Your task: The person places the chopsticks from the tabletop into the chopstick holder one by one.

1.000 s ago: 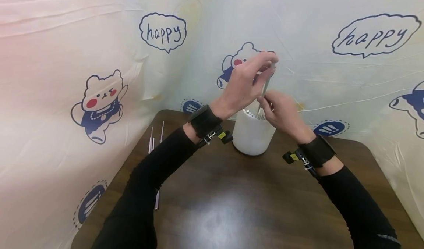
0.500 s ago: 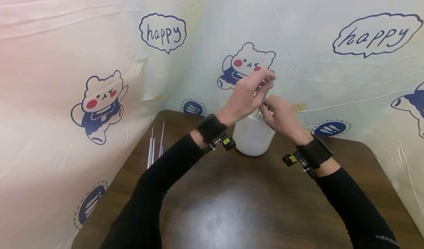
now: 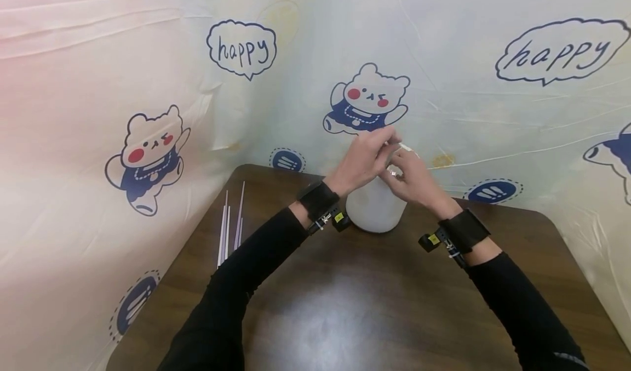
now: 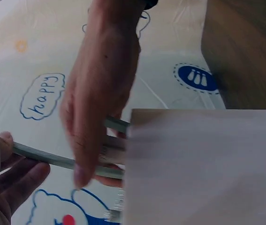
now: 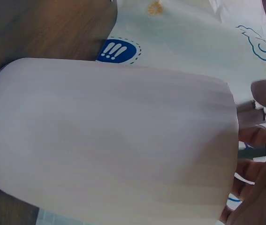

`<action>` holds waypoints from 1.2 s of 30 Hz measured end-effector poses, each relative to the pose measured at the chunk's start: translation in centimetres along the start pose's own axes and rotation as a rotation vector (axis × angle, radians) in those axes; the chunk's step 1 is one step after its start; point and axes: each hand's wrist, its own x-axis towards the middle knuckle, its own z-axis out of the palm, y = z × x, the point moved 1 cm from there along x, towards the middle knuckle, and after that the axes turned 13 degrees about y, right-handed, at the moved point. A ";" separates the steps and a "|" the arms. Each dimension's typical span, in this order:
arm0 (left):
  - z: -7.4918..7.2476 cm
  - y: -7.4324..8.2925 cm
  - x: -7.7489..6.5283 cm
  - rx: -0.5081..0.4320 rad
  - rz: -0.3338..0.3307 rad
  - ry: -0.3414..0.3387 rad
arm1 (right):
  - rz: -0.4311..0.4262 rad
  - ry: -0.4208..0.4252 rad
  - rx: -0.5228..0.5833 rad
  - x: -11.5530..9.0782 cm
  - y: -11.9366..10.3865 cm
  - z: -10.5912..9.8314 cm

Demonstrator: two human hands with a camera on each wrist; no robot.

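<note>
A white cylindrical container (image 3: 377, 209) stands upright on the dark wooden table (image 3: 374, 300), its mouth partly covered by both hands. Above that mouth my left hand (image 3: 362, 156) pinches the upper end of a thin grey-green stick (image 4: 60, 161), whose lower part runs into the container. My right hand (image 3: 416, 180) is at the rim, with curled fingers round the same stick; in the left wrist view it is blurred. Inside the mouth, pale handle ends (image 5: 251, 117) show beside the stick in the right wrist view. What else the container holds is hidden.
Several thin tapered sticks (image 3: 223, 228), whitish and pale purple, lie at the table's left side, partly behind my left sleeve (image 3: 236, 289). A printed cloth (image 3: 296, 102) with bears and lettering hangs behind and beside the table.
My left hand has come down toward the container, and the stick has sunk deeper into it. My right hand has stayed at the rim, shifting only slightly.
</note>
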 end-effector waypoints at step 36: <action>0.4 -2.8 -5.4 0.186 -0.076 0.029 | 0.172 0.085 -0.016 -1.3 -1.2 -0.8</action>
